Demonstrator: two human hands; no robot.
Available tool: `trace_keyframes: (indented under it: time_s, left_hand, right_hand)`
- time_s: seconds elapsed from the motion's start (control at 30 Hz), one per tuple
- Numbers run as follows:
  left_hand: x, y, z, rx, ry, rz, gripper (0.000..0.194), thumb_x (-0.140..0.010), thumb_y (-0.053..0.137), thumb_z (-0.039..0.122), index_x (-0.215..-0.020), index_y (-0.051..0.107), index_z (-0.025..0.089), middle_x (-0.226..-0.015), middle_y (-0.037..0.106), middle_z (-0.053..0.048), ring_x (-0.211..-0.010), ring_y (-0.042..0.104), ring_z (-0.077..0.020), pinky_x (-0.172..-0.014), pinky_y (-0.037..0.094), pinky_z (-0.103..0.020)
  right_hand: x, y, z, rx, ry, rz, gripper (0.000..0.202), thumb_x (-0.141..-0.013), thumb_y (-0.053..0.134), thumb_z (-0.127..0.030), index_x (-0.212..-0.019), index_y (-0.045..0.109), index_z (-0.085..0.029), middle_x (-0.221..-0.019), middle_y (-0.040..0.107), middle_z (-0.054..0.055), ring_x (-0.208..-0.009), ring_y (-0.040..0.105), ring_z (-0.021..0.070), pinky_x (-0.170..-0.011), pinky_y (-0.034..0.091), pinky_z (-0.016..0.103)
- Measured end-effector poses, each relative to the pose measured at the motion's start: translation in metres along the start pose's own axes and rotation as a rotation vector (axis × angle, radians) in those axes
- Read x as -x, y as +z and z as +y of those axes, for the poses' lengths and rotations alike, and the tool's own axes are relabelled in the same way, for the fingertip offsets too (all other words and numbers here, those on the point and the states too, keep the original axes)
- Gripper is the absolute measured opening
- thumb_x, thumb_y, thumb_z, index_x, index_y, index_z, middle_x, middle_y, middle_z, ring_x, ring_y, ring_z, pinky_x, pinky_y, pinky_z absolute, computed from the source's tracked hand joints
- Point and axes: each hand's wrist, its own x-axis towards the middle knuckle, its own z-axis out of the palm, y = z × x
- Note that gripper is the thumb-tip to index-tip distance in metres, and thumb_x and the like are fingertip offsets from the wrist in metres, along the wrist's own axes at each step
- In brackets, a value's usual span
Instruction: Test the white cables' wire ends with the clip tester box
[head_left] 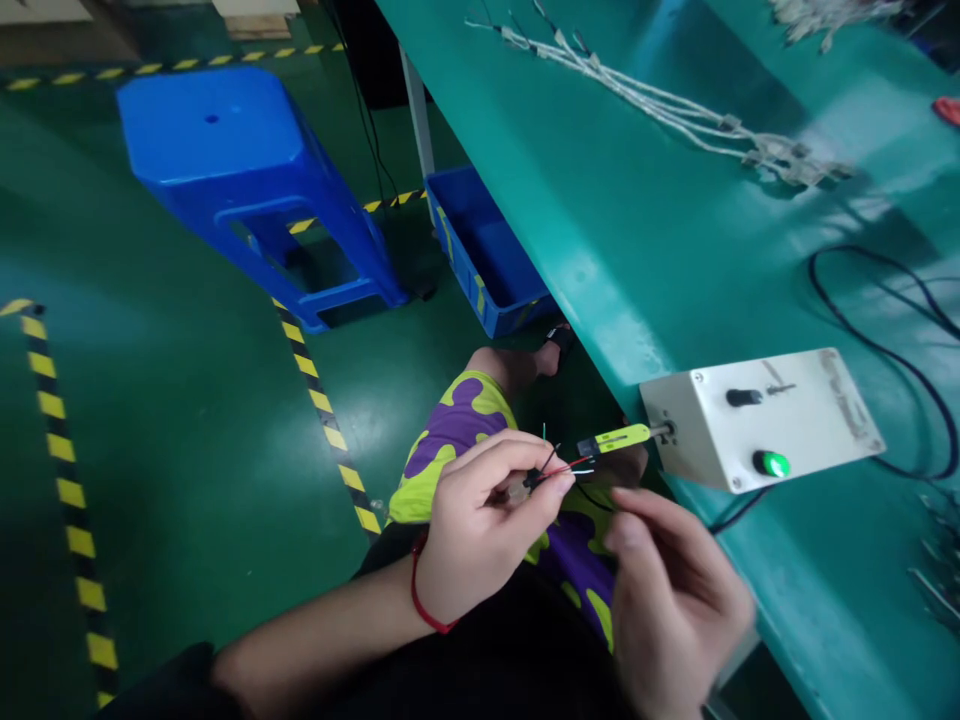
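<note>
My left hand (499, 510), with a red band at its wrist, pinches a cable end whose thin red, black, white and green wires (559, 468) fan out past the fingertips. Just beyond them is a yellow-green tool tip (619, 438) with a black end, joined by a metal shaft to a white box (795, 420) with a lit green button and a black knob. My right hand (675, 590) is blurred, to the right of the wires and below the box. Its thumb and forefinger are close together; whether anything is between them cannot be made out.
A green table (600, 260) fills the right side, bearing a bundle of white cables (675, 110) and a black cord (892, 350). A blue stool (214, 125) and a blue bin (487, 255) stand on the floor, left of the table edge.
</note>
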Motion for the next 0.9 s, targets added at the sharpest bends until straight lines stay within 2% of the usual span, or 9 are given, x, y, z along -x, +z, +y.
trace_keyframes:
  time_s: [0.07, 0.13, 0.33, 0.67, 0.77, 0.9]
  left_hand:
    - [0.001, 0.002, 0.004, 0.021, 0.025, -0.021, 0.013, -0.095, 0.076, 0.013, -0.095, 0.073, 0.025, -0.094, 0.075, -0.005, -0.082, 0.072, -0.0223, -0.067, 0.059, -0.036]
    - [0.002, 0.003, 0.007, 0.031, 0.052, -0.036, 0.014, -0.093, 0.076, 0.009, -0.095, 0.072, 0.023, -0.094, 0.076, -0.005, -0.084, 0.074, -0.0211, -0.072, 0.061, -0.034]
    - [0.002, 0.006, 0.007, 0.012, 0.147, -0.053, 0.016, -0.090, 0.079, 0.006, -0.095, 0.073, 0.020, -0.092, 0.076, -0.003, -0.080, 0.073, -0.0153, -0.069, 0.059, -0.025]
    - [0.006, 0.005, 0.006, -0.009, 0.174, -0.093, 0.019, -0.089, 0.080, 0.005, -0.098, 0.074, 0.020, -0.095, 0.076, -0.003, -0.079, 0.072, -0.0141, -0.067, 0.057, -0.024]
    - [0.007, 0.006, 0.005, -0.003, 0.157, -0.083, 0.019, -0.088, 0.080, 0.005, -0.098, 0.074, 0.020, -0.095, 0.076, -0.003, -0.080, 0.072, -0.0140, -0.069, 0.058, -0.024]
    - [0.007, 0.008, 0.000, 0.055, 0.054, -0.026, 0.018, -0.093, 0.076, 0.005, -0.101, 0.074, 0.022, -0.099, 0.076, -0.003, -0.089, 0.075, -0.0164, -0.080, 0.063, -0.027]
  right_hand:
    - [0.005, 0.007, -0.001, -0.196, 0.175, -0.174, 0.021, -0.087, 0.084, -0.030, -0.108, 0.084, -0.027, -0.084, 0.077, 0.004, -0.066, 0.065, 0.0164, -0.059, 0.056, 0.028]
    - [0.005, 0.013, -0.001, -0.363, 0.270, -0.236, 0.016, -0.090, 0.082, -0.028, -0.106, 0.083, -0.026, -0.084, 0.076, 0.003, -0.068, 0.065, 0.0139, -0.063, 0.057, 0.024]
    - [-0.003, 0.021, -0.007, -0.563, 0.346, -0.192, 0.009, -0.088, 0.085, -0.027, -0.095, 0.082, -0.027, -0.075, 0.071, -0.001, -0.059, 0.057, 0.0093, -0.056, 0.051, 0.020]
    - [-0.006, 0.023, -0.009, -0.743, 0.422, -0.223, 0.006, -0.085, 0.086, -0.025, -0.089, 0.081, -0.026, -0.073, 0.069, -0.001, -0.059, 0.052, 0.0070, -0.057, 0.048, 0.017]
    - [-0.006, 0.024, -0.005, -0.753, 0.446, -0.232, 0.006, -0.086, 0.085, -0.025, -0.089, 0.080, -0.025, -0.073, 0.067, -0.001, -0.060, 0.052, 0.0073, -0.058, 0.047, 0.017]
    - [-0.012, 0.031, 0.006, -0.761, 0.468, -0.203, 0.009, -0.093, 0.077, -0.032, -0.094, 0.075, -0.023, -0.077, 0.059, -0.002, -0.066, 0.050, 0.0096, -0.062, 0.045, 0.020]
